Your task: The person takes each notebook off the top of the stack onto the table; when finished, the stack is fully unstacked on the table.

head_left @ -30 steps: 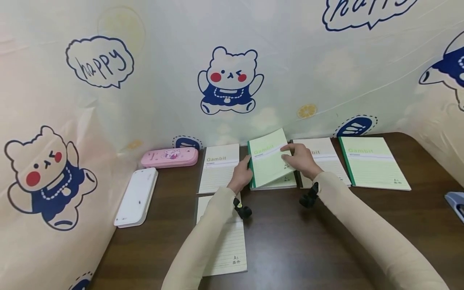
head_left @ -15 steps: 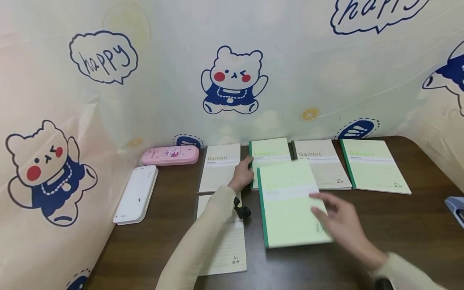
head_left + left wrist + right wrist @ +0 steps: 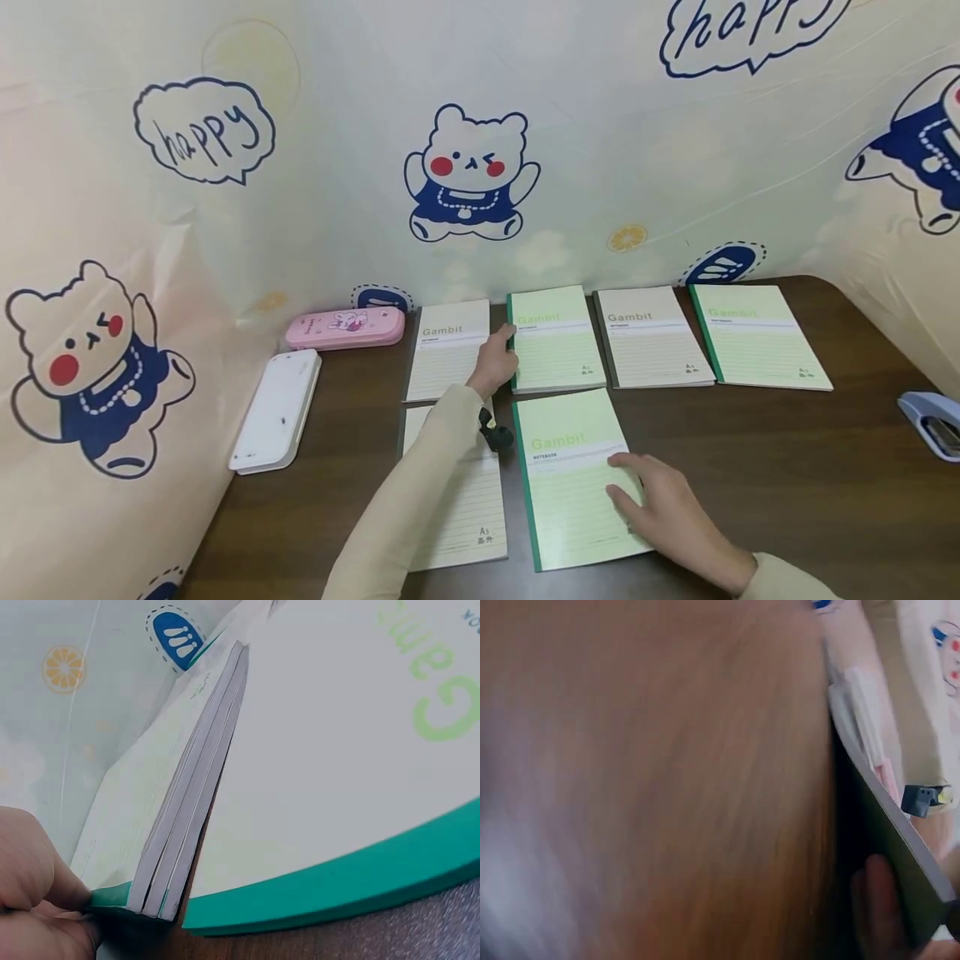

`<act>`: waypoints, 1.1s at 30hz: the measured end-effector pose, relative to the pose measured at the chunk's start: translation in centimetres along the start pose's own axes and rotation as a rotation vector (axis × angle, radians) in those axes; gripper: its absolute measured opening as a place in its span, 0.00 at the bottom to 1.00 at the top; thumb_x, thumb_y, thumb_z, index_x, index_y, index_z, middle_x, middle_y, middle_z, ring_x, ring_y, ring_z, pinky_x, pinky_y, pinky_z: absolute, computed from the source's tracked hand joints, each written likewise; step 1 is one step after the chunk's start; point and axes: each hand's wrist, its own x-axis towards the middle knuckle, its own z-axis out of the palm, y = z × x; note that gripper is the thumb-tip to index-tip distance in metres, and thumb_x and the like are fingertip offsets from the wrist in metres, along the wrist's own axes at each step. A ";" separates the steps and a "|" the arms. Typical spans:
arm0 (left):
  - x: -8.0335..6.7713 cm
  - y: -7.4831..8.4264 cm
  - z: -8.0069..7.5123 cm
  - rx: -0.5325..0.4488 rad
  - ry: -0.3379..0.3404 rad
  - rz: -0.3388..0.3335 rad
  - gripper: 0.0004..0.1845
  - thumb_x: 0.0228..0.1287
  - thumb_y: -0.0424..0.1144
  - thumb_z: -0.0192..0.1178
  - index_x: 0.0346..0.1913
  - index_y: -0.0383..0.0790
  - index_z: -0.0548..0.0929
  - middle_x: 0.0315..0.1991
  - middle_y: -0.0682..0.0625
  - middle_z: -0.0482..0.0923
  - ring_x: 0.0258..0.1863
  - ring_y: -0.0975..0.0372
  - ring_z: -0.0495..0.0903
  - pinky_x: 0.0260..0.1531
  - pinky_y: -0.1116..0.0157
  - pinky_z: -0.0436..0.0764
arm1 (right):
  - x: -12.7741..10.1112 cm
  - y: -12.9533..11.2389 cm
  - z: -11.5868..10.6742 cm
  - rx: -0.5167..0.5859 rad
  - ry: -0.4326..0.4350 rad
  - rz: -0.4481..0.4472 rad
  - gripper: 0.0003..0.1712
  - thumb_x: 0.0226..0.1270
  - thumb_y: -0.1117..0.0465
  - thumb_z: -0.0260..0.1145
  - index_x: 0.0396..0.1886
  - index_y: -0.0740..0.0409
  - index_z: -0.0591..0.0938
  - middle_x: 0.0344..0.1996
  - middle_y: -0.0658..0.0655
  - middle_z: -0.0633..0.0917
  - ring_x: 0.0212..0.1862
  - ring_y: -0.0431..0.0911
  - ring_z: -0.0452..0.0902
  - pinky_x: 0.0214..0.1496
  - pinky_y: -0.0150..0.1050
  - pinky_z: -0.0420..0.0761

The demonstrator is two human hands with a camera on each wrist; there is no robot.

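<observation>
A green-spined Gambit notebook [image 3: 570,492] is at the front centre of the table. My right hand [image 3: 675,512] grips its right side, with thumb and index finger over the cover. In the right wrist view fingers [image 3: 881,900] show beneath its underside, so that side is raised. Behind it lies a stack of green notebooks [image 3: 557,342], seen as several page blocks in the left wrist view. My left hand [image 3: 495,362] pinches the stack's left spine edge, its fingertips [image 3: 71,889] on the green binding.
Grey-spined notebooks [image 3: 450,346] lie left of the stack, with another [image 3: 461,517] in front, partly under my left forearm. More notebooks [image 3: 652,337] and green ones [image 3: 761,337] lie right. Further out are a pink pencil case [image 3: 345,327], white case [image 3: 276,412] and blue object [image 3: 930,425].
My right hand has taken the top green notebook off the stack and brought it toward the front of the table. My left hand has stayed at the stack's spine.
</observation>
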 end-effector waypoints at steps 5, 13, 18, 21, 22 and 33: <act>0.1 -0.3 0.0 -0.007 -0.004 0.011 0.30 0.62 0.23 0.37 0.69 0.38 0.55 0.71 0.46 0.45 0.68 0.55 0.48 0.44 0.62 0.66 | 0.2 0.1 0.0 -0.299 -0.049 -0.181 0.21 0.53 0.53 0.67 0.47 0.57 0.79 0.16 0.46 0.70 0.13 0.34 0.57 0.11 0.28 0.59; 0.0 -0.6 -0.3 -0.020 -0.011 0.027 0.29 0.63 0.23 0.36 0.69 0.38 0.54 0.71 0.44 0.44 0.56 0.54 0.71 0.32 0.61 0.69 | 4.7 -0.8 -2.2 -0.350 -0.073 -0.192 0.22 0.52 0.50 0.68 0.46 0.55 0.81 0.29 0.57 0.75 0.19 0.38 0.64 0.14 0.29 0.64; 0.0 -0.5 0.3 -0.026 0.009 0.015 0.29 0.63 0.23 0.36 0.69 0.38 0.55 0.71 0.46 0.45 0.68 0.56 0.48 0.56 0.63 0.64 | 12.0 0.7 -3.1 -0.235 -0.097 -0.182 0.24 0.55 0.55 0.67 0.50 0.63 0.78 0.39 0.64 0.79 0.35 0.50 0.74 0.35 0.43 0.76; 0.0 -0.3 0.8 -0.020 0.011 0.016 0.29 0.63 0.23 0.37 0.69 0.38 0.55 0.71 0.46 0.45 0.69 0.56 0.47 0.61 0.61 0.59 | 16.0 2.4 -3.0 -0.143 -0.202 -0.048 0.29 0.57 0.53 0.65 0.55 0.63 0.74 0.47 0.66 0.78 0.46 0.57 0.73 0.48 0.52 0.72; 0.1 -0.3 0.9 -0.012 0.011 0.016 0.29 0.63 0.24 0.37 0.69 0.38 0.55 0.71 0.46 0.45 0.69 0.56 0.47 0.62 0.61 0.59 | 17.0 2.9 -2.7 -0.105 -0.236 0.005 0.31 0.57 0.51 0.65 0.57 0.63 0.72 0.50 0.67 0.76 0.50 0.58 0.71 0.51 0.54 0.70; 0.1 -0.4 0.7 0.012 0.033 -0.013 0.29 0.63 0.24 0.38 0.69 0.40 0.56 0.71 0.48 0.45 0.68 0.56 0.48 0.61 0.61 0.61 | 19.6 4.9 1.4 0.142 -0.261 0.209 0.41 0.51 0.51 0.70 0.64 0.56 0.65 0.64 0.64 0.62 0.65 0.61 0.55 0.60 0.57 0.61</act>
